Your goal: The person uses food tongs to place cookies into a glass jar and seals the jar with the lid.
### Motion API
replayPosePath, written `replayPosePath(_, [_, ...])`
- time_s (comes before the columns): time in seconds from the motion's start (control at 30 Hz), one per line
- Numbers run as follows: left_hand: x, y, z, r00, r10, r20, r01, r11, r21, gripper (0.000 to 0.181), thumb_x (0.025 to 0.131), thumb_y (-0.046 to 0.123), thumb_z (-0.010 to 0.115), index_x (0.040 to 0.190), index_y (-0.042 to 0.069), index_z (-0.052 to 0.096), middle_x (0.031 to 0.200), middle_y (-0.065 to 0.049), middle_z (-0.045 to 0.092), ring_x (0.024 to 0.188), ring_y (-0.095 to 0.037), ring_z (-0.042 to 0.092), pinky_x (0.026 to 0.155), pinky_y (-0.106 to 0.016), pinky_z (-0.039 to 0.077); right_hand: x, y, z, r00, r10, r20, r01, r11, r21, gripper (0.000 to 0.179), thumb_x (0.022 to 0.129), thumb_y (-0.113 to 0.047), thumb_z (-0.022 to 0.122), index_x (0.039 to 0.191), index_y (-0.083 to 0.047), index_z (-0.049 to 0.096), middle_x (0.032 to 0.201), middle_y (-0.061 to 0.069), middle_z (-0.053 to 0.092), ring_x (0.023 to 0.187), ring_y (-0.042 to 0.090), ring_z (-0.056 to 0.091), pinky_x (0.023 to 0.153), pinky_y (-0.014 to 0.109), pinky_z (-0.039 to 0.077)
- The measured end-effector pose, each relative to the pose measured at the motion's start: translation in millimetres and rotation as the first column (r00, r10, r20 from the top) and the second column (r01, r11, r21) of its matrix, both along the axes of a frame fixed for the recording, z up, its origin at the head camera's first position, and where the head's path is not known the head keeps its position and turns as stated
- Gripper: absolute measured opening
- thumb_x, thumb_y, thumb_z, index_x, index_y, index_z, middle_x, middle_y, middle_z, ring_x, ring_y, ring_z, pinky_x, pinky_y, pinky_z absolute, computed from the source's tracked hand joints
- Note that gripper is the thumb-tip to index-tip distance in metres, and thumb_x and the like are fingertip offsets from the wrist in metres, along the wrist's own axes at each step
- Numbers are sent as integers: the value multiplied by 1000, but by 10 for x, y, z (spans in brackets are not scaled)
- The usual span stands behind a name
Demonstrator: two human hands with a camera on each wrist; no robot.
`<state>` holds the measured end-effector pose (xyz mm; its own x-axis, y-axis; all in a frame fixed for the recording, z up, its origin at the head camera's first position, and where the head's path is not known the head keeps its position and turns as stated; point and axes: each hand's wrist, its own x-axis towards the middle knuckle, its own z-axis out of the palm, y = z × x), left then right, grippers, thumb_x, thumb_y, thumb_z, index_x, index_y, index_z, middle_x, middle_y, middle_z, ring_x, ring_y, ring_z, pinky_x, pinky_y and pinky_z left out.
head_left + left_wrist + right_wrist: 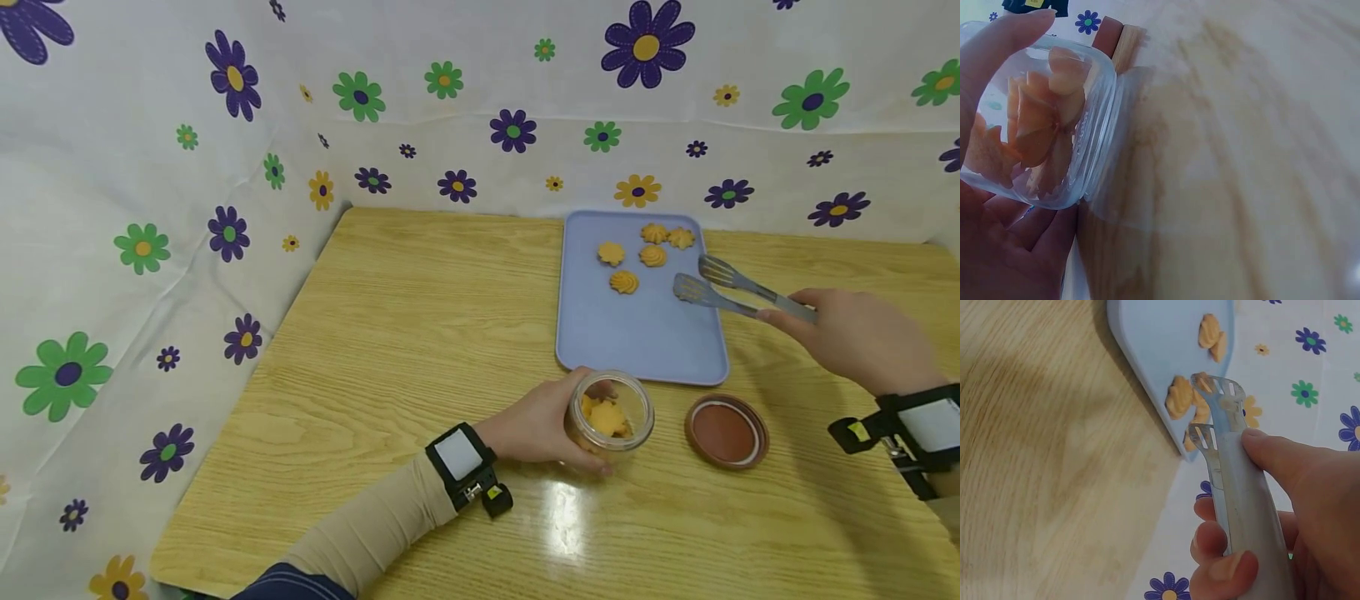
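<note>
My left hand (542, 421) grips a clear open jar (626, 440) round its side, on the table below the tray. Several golden cookies (1038, 122) lie inside it. In my right hand (862, 337) is a pair of grey tongs (742, 283), held by the handles with the slotted tips apart and nothing between them. The tips are over the right edge of a blue tray (637, 333), to the right of several piped cookies (624, 282) lying on it. In the right wrist view the thumb presses along the tongs (1247, 506).
A brown round lid (726, 432) lies on the wooden table (390, 333), right of the jar and below the tray. Behind and to the left hangs a white cloth (450, 125) printed with flowers.
</note>
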<state>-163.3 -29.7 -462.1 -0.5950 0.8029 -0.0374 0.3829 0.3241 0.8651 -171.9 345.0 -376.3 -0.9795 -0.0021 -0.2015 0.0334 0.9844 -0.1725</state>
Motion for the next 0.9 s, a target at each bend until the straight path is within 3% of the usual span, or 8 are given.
replayPosePath(0.2, [7,-8,2,1000,2,11,-2,1000,-3,91,70,39,92,144,19,43,141,2,59,130,-7,53,111,-28,44,-14,-11,-76,1000,-17,16,17,1000,-10,104,93,-79,33,130,14,59,71,9,58,66,27,55,48,36,41])
replayPosePath(0.57, [13,-7,23,1000,5,2,-5,1000,-5,91,69,40,92,143,19,44,140,2,60,130,-8,54,111,-29,44,-36,-57,-119,999,41,-1,-41,999,-10,92,100,-69,33,126,14,63,77,11,61,68,27,55,51,38,43])
replayPosePath(0.77, [13,-4,26,1000,5,3,-5,1000,-9,91,70,42,92,144,19,44,140,2,60,129,-8,54,112,-29,44,-2,-71,-129,998,40,-46,-40,999,6,92,100,-69,34,126,14,64,93,26,70,70,29,61,49,44,51])
replayPosePath(0.9, [16,-3,15,1000,5,5,-5,1000,-5,91,69,42,92,143,20,44,140,2,60,129,-8,54,111,-30,44,35,-82,-102,997,43,-61,-43,999,13,90,100,-68,34,125,13,64,86,21,69,67,27,59,45,39,47])
